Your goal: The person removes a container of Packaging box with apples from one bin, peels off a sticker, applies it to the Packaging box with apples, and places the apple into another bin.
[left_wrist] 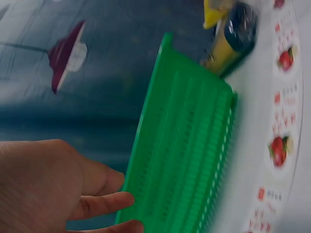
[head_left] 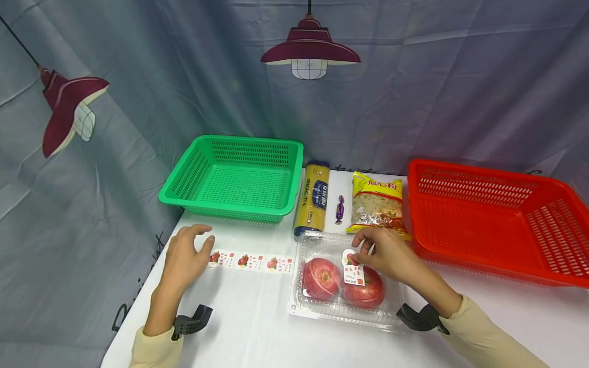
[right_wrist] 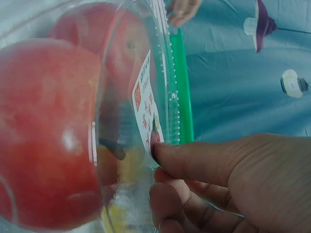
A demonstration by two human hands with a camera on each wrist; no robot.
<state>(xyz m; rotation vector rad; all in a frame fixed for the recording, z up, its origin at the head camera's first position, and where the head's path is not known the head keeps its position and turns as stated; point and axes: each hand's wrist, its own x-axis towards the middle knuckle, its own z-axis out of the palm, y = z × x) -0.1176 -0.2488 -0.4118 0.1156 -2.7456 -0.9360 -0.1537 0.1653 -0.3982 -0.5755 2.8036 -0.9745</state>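
Note:
My right hand (head_left: 384, 253) pinches a white sticker label (head_left: 353, 271) printed with red fruit, thumb and finger at one end. The label lies over the lid of a clear plastic clamshell box (head_left: 317, 317), its free end against the plastic. Two large round red fruits (head_left: 322, 278) sit inside the box. My left hand (head_left: 186, 255) is held with fingers loosely bent and apart, nothing between them. Close by its thumb lies a strip of similar labels (head_left: 250, 261) on the white table. In the left wrist view, the fingers (left_wrist: 104, 204) overlap the green basket (left_wrist: 180, 145).
Behind the strip stands the green basket (head_left: 250, 189). A spaghetti packet (head_left: 314, 199), a purple-wrapped candy (head_left: 340, 209) and a yellow-topped food bag (head_left: 377, 202) lie behind the clear box. A red basket (head_left: 465, 220) stands at the right. Grey-blue curtain (head_left: 395, 97) hangs along the table's back and left.

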